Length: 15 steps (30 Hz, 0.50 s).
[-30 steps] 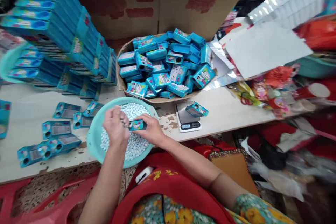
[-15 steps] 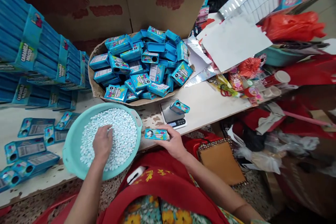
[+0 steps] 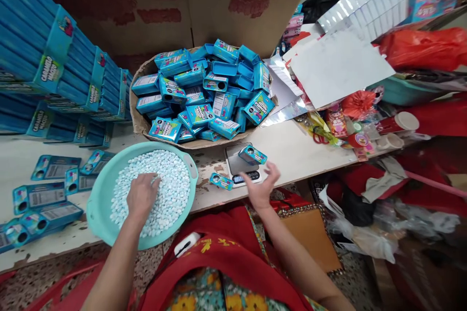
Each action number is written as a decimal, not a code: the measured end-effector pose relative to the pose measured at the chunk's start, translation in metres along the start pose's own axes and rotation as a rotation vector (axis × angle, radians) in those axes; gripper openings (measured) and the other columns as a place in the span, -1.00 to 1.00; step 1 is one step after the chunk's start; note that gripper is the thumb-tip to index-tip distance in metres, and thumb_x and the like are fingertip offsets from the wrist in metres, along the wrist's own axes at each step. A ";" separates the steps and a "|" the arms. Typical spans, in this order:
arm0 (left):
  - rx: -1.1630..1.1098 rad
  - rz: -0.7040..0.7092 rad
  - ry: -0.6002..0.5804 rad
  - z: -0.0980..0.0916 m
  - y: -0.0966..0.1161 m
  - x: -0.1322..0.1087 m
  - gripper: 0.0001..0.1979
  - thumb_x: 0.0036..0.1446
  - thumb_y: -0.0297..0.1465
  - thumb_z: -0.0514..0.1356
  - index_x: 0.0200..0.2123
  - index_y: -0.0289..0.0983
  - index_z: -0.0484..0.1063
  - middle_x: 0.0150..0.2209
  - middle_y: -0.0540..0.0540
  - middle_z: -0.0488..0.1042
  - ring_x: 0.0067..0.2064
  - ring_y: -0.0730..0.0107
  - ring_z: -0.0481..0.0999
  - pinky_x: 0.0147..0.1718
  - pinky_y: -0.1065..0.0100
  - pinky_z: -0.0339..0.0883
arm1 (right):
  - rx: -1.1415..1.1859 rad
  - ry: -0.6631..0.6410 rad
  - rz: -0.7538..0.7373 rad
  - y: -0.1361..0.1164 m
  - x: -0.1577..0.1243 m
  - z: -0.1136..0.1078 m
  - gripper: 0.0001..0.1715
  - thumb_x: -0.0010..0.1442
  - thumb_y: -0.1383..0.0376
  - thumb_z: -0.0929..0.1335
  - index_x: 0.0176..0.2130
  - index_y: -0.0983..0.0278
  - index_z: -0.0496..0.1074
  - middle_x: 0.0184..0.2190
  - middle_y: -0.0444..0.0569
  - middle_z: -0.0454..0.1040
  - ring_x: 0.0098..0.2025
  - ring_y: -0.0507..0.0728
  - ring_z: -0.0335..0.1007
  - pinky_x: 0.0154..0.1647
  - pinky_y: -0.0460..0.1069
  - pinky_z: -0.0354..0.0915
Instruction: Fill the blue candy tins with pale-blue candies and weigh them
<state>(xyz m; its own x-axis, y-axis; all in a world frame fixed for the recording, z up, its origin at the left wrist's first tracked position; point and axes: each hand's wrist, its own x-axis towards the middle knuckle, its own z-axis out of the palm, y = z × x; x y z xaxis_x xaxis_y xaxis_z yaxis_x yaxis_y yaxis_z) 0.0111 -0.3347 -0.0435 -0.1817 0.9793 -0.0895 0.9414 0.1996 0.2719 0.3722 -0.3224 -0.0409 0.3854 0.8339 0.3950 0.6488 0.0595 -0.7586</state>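
My left hand (image 3: 143, 194) dips into small white candies (image 3: 166, 180) in a light green basin (image 3: 95, 204). Its fingers are bent and pressed together on the candies, with the tips partly hidden. My right hand (image 3: 261, 187) is open, thumb and fingers spread, at the front right corner of a small digital scale (image 3: 241, 160). A blue candy box (image 3: 253, 154) is tilted on the scale's plate, close to my right fingertips. Another blue candy box (image 3: 221, 181) lies on the table between the basin and the scale.
Behind the basin stands a carton tray (image 3: 137, 124) heaped with blue boxes. Several blue boxes (image 3: 44, 199) lie at the left, below stacked display packs (image 3: 51, 68). White sheets (image 3: 339, 68), wrappers and a red bag (image 3: 423, 48) crowd the right side.
My right hand has let go of a candy box, now lying on the table, and moved right to the scale with fingers spread. My left hand stays in the candies.
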 end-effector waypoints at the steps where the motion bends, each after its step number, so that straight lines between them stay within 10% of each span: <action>1: -0.027 0.003 0.067 0.002 -0.001 -0.002 -0.61 0.21 -0.20 -0.06 -0.15 -0.29 0.45 -0.10 -0.25 0.44 -0.01 0.03 0.36 0.01 0.12 0.18 | -0.020 0.053 0.058 0.006 0.013 -0.002 -0.12 -0.11 0.07 0.50 0.09 0.33 0.18 0.08 0.28 0.24 0.12 0.32 0.19 0.04 0.24 0.22; 7: -0.632 -0.243 0.225 -0.020 0.024 -0.011 -0.71 0.09 -0.15 0.12 -0.33 -0.24 0.47 -0.23 -0.15 0.49 -0.12 0.17 0.43 -0.03 0.19 0.24 | 0.075 -0.257 0.040 -0.035 0.062 -0.011 -0.54 -0.01 0.05 0.44 -0.19 0.28 0.40 -0.28 -0.03 0.48 -0.21 0.17 0.39 -0.10 0.11 0.29; 15: -2.057 -0.568 -0.075 -0.085 0.096 -0.009 -0.49 0.13 0.03 0.05 -0.22 -0.30 0.46 -0.14 -0.26 0.49 -0.17 0.24 0.51 -0.26 0.30 0.38 | 0.074 -0.643 -0.562 -0.173 0.033 0.024 -0.64 0.05 0.12 0.46 -0.14 0.15 0.45 -0.22 -0.04 0.53 -0.13 0.22 0.42 -0.01 0.15 0.18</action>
<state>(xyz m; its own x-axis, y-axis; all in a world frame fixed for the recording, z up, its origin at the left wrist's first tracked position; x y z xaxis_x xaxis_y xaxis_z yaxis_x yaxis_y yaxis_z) 0.0790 -0.3215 0.0648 -0.2040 0.8220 -0.5317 -0.7791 0.1925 0.5966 0.2565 -0.2921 0.0908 -0.4423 0.8176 0.3685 0.5787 0.5741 -0.5792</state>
